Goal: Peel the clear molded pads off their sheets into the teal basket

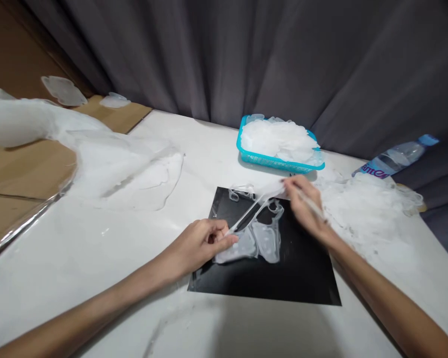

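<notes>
My left hand (205, 243) is closed in a pinch on the edge of a translucent white plastic piece (267, 241) with curved cut-out outlines. From those fingers a narrow strip (246, 211) of the same plastic stretches up to my right hand (305, 204). That hand is closed too, gripping a thin pale stick-like tool (310, 203) that lies back along the palm; its tip is blurred, so its kind is unclear. Beneath both hands is a black mat (269, 286). A smaller looped scrap (234, 194) lies at the mat's far edge.
Behind the mat, a turquoise basket (276, 163) is heaped with translucent pieces. White scraps (366, 209) pile up at right, beside a water bottle (397, 156). Large translucent sheets (123, 164) spread over the white table (97, 268) and cardboard (30, 169) at left. A grey curtain (209, 54) hangs behind.
</notes>
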A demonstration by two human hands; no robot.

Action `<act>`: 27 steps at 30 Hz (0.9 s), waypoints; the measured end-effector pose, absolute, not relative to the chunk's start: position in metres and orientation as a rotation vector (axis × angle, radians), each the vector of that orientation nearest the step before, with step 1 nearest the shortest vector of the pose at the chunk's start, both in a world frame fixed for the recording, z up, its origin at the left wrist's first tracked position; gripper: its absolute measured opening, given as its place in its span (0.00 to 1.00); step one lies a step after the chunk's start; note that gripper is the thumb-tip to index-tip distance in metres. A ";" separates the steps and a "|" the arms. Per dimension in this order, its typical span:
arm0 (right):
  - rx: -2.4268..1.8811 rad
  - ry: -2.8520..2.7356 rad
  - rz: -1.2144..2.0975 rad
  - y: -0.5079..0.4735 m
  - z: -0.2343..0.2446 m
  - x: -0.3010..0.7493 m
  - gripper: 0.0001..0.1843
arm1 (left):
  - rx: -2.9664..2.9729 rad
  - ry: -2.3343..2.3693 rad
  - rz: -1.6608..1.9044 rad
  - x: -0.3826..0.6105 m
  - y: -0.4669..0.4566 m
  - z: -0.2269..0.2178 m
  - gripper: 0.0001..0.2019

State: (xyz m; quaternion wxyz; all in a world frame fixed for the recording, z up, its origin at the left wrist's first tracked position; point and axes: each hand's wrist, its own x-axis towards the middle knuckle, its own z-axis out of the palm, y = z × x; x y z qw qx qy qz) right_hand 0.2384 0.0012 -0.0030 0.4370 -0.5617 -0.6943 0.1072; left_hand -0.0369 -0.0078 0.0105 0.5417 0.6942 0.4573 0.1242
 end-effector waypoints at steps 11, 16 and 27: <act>-1.022 -2.097 0.982 -0.019 0.041 0.215 0.10 | 2.204 1.240 0.724 -0.042 -0.003 0.011 0.32; -1.007 -2.061 1.169 -0.031 0.050 0.212 0.15 | 2.367 0.816 0.724 -0.041 0.004 0.011 0.06; -1.105 -1.961 0.868 -0.024 0.020 0.217 0.13 | 2.163 0.872 0.789 -0.040 0.002 0.009 0.07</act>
